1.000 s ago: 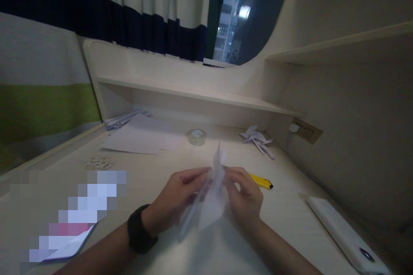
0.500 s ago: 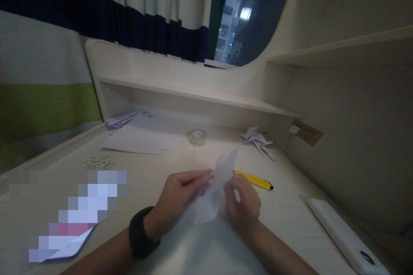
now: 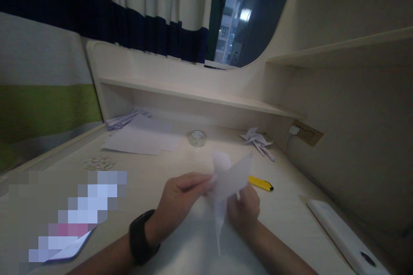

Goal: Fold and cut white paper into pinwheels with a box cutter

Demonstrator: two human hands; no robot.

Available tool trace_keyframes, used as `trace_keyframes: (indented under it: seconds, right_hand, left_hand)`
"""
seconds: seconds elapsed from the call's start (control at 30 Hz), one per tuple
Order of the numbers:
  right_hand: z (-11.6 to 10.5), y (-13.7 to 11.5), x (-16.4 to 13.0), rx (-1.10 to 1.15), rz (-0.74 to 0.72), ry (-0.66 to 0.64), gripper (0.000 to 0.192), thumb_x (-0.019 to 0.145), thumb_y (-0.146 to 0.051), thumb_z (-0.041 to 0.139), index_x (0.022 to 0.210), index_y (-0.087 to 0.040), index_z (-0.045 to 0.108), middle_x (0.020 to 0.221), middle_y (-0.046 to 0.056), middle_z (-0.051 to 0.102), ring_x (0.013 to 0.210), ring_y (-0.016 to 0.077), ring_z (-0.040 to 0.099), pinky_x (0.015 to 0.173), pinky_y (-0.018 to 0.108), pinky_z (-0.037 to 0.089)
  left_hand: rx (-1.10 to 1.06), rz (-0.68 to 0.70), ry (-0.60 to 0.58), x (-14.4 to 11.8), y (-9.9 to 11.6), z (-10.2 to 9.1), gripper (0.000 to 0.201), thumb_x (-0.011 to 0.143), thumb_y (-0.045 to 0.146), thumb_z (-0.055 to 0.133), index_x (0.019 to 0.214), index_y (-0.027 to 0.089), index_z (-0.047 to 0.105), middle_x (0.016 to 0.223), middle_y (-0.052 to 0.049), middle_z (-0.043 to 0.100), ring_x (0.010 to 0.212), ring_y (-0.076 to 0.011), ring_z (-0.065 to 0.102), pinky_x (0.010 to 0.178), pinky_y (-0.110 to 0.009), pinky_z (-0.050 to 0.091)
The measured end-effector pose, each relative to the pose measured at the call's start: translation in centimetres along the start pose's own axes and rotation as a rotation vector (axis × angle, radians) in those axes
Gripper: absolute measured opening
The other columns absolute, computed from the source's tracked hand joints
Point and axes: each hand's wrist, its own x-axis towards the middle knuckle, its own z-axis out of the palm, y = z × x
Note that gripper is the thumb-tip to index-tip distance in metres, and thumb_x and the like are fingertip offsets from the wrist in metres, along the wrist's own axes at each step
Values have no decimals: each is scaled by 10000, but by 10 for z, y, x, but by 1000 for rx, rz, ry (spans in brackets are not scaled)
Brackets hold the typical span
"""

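Note:
A white paper pinwheel [image 3: 234, 178] is held above the desk between my hands, its folded blades standing out at angles. My left hand [image 3: 185, 189], with a black band on the wrist, pinches it near the middle between thumb and fingers. Behind the blades, my right hand [image 3: 245, 204] is curled closed against the pinwheel's right side; its fingertips are partly covered by paper. Just beyond the right hand lies a yellow utility knife [image 3: 262, 183], part of it hidden by the paper and hand.
A roll of clear tape [image 3: 197, 138] sits toward the back. White paper sheets [image 3: 138, 135] lie at back left, near a pile of small pale pieces [image 3: 99, 163]. Another paper pinwheel [image 3: 256, 139] rests at back right. A white device [image 3: 345, 234] lies at the right.
The pinwheel has turned, so its blades now spread up, right and down instead of appearing nearly edge-on. Both hands stay in about the same place.

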Motion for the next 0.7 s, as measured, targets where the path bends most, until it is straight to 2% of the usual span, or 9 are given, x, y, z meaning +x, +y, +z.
trace_keyframes:
  seconds: [0.3,0.63,0.7]
  right_hand:
    - [0,1,-1,63,-18,-15,259,811,-75,479,992,-247,552,827,31,674,721,188,647,638,309,518]
    - [0,2,-7,42,-39,-25,226,818,-64,502,959,-230,560,840,48,674,801,196,654,691,328,530]
    - [1,2,-8,51,-42,-40,207,824,-71,508,955,-223,560,852,56,671,816,197,651,707,336,531]
  left_hand:
    - [18,34,10,-2,-4,0,161,777,269,691,923,285,757,774,-9,730,618,-138,628,616,-246,536]
    - [-36,-140,-63,4,0,-3,141,743,302,713,838,217,772,778,-41,740,715,-194,663,662,-276,534]
    - [-38,-127,-77,6,0,-5,127,730,292,720,805,201,769,799,-49,738,756,-203,664,689,-279,530]
